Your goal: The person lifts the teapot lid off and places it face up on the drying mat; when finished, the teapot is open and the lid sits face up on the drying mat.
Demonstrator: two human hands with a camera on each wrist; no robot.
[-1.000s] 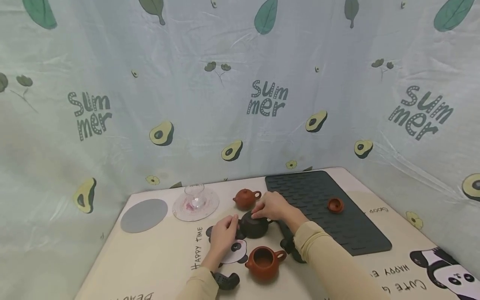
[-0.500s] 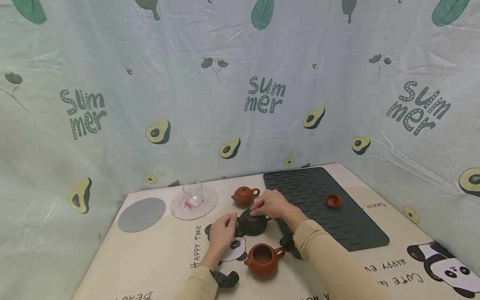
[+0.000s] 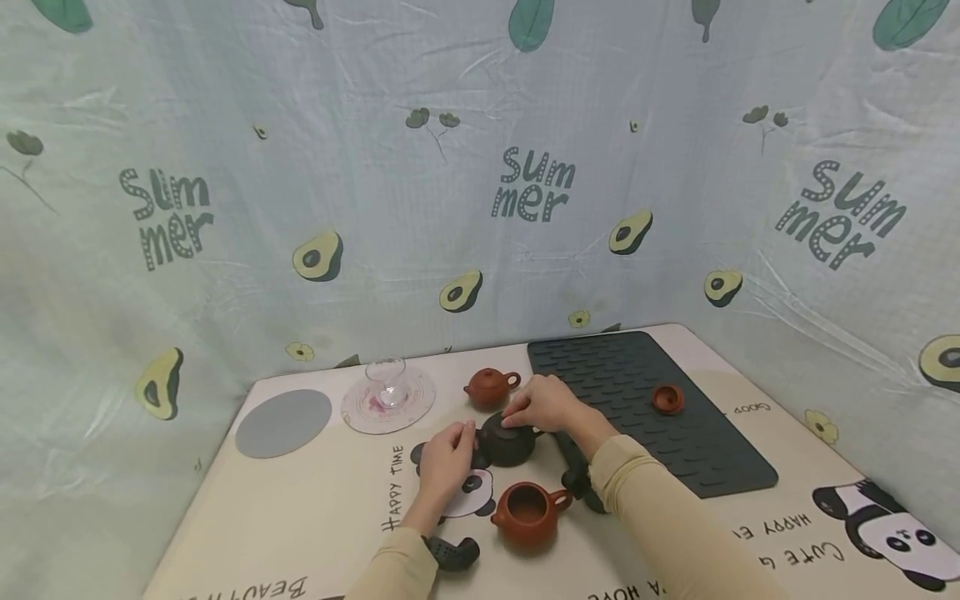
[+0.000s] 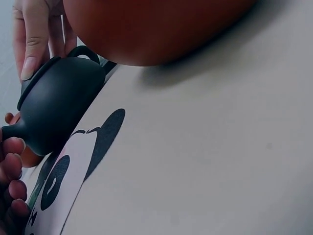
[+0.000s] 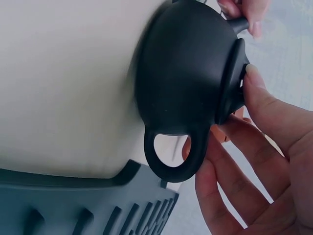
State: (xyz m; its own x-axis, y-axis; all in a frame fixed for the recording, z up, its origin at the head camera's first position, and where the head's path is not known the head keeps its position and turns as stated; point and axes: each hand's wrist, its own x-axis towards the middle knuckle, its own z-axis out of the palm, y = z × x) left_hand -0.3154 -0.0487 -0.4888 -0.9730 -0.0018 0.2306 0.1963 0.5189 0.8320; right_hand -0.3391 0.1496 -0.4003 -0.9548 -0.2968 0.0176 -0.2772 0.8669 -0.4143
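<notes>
A black teapot (image 3: 507, 442) stands on the table between both hands, its lid (image 5: 233, 81) seated on top and its loop handle (image 5: 177, 155) toward the right. My left hand (image 3: 446, 460) pinches the teapot's spout (image 4: 12, 130); its fingertips sit at the spout's tip in the left wrist view. From above, my right hand (image 3: 546, 404) holds the lid at its knob, the thumb on the knob and other fingers by the lid's edge. Close in front is a lidless red-brown clay teapot (image 3: 527, 517). Behind the black one stands a smaller lidded clay teapot (image 3: 489, 388).
On the dark ribbed mat (image 3: 720, 454) at the right lies a small clay lid (image 3: 667, 399), upside down. A glass cup (image 3: 387, 383) rests on a round patterned coaster (image 3: 358, 417) at the back left, beside a grey oval mat (image 3: 283, 423). A printed curtain (image 3: 390, 208) surrounds the table.
The head view has shifted slightly. Both hands keep their hold on the black teapot's spout and lid, and the other things stay where they were.
</notes>
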